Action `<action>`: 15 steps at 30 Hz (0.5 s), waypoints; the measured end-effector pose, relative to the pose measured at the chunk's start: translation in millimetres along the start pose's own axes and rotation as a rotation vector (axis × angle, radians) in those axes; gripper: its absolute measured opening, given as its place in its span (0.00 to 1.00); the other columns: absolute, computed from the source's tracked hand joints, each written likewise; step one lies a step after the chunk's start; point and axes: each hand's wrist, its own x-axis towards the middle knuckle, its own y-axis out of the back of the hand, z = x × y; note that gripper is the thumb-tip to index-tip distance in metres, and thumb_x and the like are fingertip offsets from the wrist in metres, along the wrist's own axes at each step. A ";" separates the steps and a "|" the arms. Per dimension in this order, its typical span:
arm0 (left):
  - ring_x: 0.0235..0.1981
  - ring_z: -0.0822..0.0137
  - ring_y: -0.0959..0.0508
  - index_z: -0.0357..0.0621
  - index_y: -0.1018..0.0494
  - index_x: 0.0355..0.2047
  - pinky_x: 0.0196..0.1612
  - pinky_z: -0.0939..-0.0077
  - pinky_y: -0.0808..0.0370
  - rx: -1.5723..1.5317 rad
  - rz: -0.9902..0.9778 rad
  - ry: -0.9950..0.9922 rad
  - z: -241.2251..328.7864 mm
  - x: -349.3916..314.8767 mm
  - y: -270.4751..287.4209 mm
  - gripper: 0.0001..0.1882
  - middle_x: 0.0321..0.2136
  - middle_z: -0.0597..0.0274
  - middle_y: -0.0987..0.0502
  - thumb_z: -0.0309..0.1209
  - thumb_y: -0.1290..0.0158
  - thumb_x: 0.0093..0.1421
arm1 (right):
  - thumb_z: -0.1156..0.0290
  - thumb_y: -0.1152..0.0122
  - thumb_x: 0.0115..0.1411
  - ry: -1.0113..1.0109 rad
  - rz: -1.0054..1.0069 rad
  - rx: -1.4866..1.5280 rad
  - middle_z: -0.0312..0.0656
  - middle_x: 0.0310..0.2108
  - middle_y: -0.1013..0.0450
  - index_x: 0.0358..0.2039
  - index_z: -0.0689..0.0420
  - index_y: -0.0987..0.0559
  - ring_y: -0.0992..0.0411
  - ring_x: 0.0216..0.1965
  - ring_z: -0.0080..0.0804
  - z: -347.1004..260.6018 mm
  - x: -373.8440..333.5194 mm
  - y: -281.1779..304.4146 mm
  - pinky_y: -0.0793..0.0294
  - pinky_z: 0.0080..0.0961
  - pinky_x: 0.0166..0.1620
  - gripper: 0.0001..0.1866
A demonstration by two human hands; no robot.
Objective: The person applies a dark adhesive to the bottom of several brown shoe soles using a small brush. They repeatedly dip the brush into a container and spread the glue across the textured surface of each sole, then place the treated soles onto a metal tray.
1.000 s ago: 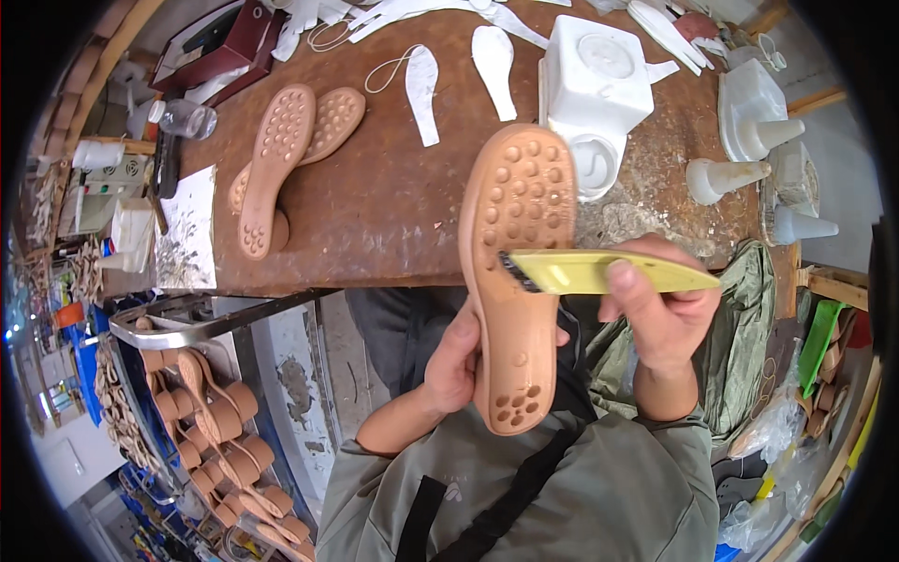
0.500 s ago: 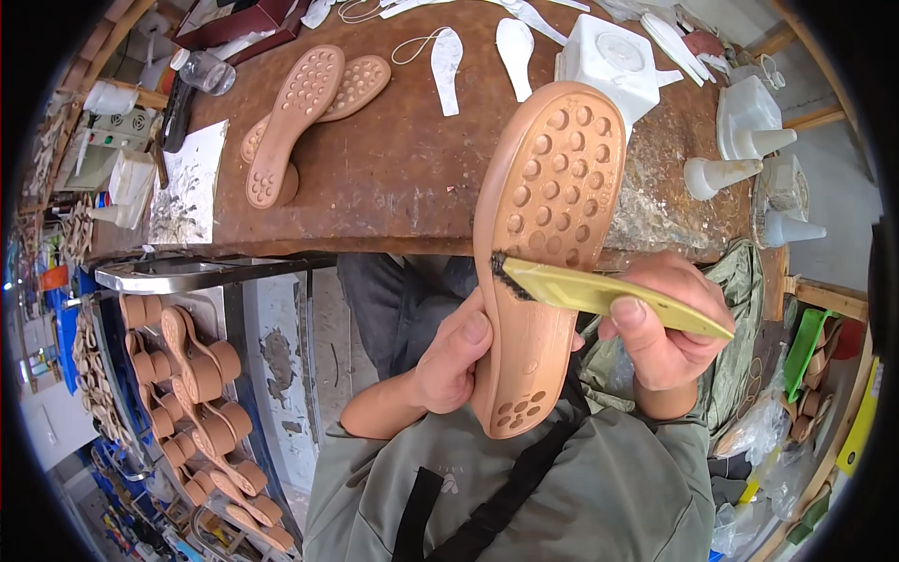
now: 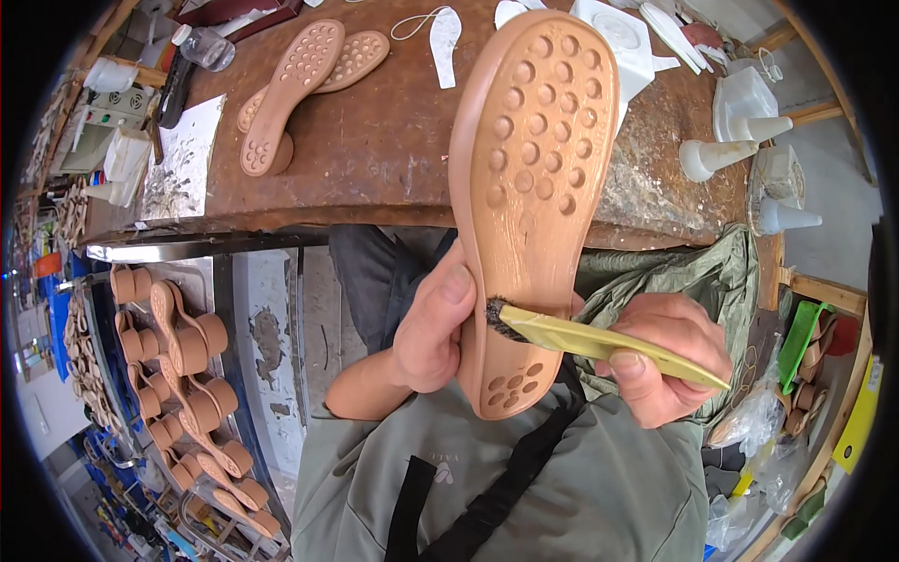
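Note:
A tan shoe sole (image 3: 534,178) with round dimples at its wide end and a smaller cluster at the other stands tilted before me. My left hand (image 3: 435,323) grips its left edge around the narrow part, thumb on the side and other fingers hidden behind. Between thumb and fingers my right hand (image 3: 667,361) holds a brush (image 3: 590,342) with a yellow-green handle. Its dark bristles touch the sole's lower half. Wet-looking shine shows on the sole's middle and along its right side.
Two more tan soles (image 3: 295,89) lie crossed on the brown worktable (image 3: 375,178). White nozzle bottles (image 3: 712,159) stand at the right, a clear bottle (image 3: 206,49) at the far left. Several heeled soles (image 3: 192,351) sit on a rack at lower left.
The brush has moved down along the sole, from below the large dimples toward the small cluster. My right hand is lower; the sole has risen slightly in view.

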 end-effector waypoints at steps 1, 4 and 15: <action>0.47 0.59 0.25 0.34 0.53 0.61 0.51 0.68 0.30 0.001 -0.002 0.002 0.9 -0.1 -0.1 0.36 0.49 0.43 0.31 0.51 0.68 0.65 | 0.80 0.34 0.45 0.004 0.013 -0.003 0.45 0.17 0.26 0.28 0.69 0.23 0.31 0.13 0.28 -2.0 -2.0 -1.6 0.33 0.21 0.15 0.09; 0.46 0.59 0.25 0.34 0.53 0.61 0.50 0.67 0.29 -0.004 0.027 -0.018 1.5 -0.2 -1.0 0.35 0.48 0.43 0.30 0.52 0.69 0.65 | 0.80 0.34 0.45 0.039 0.041 0.017 0.45 0.17 0.26 0.28 0.69 0.23 0.32 0.12 0.27 -5.4 -7.6 -7.7 0.34 0.20 0.14 0.09; 0.40 0.55 0.22 0.32 0.41 0.56 0.44 0.67 0.25 -0.034 0.236 -0.103 5.2 6.8 -11.3 0.30 0.41 0.42 0.26 0.47 0.73 0.67 | 0.80 0.33 0.41 0.167 0.014 -0.119 0.45 0.19 0.26 0.28 0.68 0.23 0.34 0.11 0.25 -22.3 -17.6 -19.5 0.36 0.18 0.12 0.11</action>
